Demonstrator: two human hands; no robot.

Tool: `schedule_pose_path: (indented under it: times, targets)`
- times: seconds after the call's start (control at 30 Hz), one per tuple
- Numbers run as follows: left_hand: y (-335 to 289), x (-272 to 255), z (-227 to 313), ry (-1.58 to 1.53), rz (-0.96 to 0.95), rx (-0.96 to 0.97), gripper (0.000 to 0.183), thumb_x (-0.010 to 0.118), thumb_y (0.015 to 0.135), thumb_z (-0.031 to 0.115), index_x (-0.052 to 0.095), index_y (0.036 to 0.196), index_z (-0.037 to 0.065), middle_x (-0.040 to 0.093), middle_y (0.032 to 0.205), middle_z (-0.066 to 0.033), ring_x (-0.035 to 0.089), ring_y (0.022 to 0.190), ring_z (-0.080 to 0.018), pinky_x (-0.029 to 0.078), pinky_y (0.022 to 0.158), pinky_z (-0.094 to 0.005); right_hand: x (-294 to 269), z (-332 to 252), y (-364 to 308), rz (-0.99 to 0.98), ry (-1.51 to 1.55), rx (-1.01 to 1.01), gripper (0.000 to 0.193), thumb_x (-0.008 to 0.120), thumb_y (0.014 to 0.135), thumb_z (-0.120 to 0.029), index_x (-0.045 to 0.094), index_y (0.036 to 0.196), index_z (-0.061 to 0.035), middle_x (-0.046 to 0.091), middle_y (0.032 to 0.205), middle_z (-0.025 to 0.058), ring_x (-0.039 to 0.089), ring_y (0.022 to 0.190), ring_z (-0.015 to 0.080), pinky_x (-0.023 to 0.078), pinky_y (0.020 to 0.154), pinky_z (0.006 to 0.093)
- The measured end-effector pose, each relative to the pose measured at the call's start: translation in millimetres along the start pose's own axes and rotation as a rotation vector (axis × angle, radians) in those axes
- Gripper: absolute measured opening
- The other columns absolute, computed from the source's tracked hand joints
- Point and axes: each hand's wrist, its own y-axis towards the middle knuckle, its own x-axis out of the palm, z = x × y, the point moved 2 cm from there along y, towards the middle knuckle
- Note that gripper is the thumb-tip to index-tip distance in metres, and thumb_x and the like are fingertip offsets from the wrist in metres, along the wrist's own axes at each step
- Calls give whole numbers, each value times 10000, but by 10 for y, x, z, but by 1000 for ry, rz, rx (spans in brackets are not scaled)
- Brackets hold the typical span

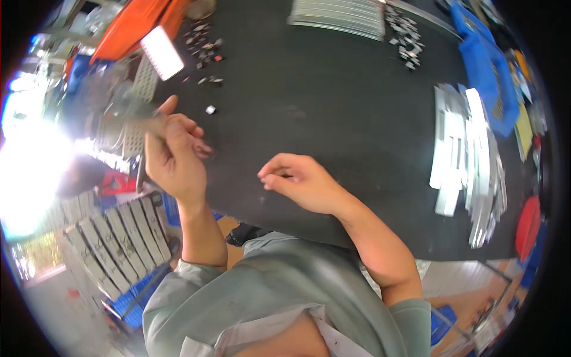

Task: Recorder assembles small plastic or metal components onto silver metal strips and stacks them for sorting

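My left hand (181, 157) is raised over the left edge of the black work table (333, 107), its fingers curled and partly blurred. A smeared greyish shape (134, 110) lies at its fingertips; I cannot make out what it is. My right hand (300, 181) hovers near the table's front edge, with thumb and forefinger drawn together. Anything between those fingertips is hidden or too small to see. A small white piece (210, 110) rests on the table just beyond my left hand.
Small dark pieces (205, 47) lie scattered far left, beside a white phone-like slab (162, 53) and an orange bin (128, 30). Silvery strips (339, 18) are stacked at the back, near another scatter (407, 38). More metal strips (458, 149) and blue bins (488, 74) stand right.
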Motion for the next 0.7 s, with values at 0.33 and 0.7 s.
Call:
schedule_pose_path:
  times: [0.33,0.7]
  targets:
    - [94,-1158,-1167,1344,-309,132,498,666,1013,235,559,1431,-14,594,1342,-291,558,1283,-424,453,1060,-500,-244,-199,32,337,64,-324,148,647,971,2,664,1114,35,619,1143,78,647,1059,165,533,915,297]
    - [-638,59,-522,378,-314,339,223,611,863,-136,735,1014,-28,664,1219,-164,658,1175,-291,526,983,-378,-1285,-765,-1167,1448,-1590,342,217,728,927,-180,681,994,21,670,980,206,662,941,402,537,813,508]
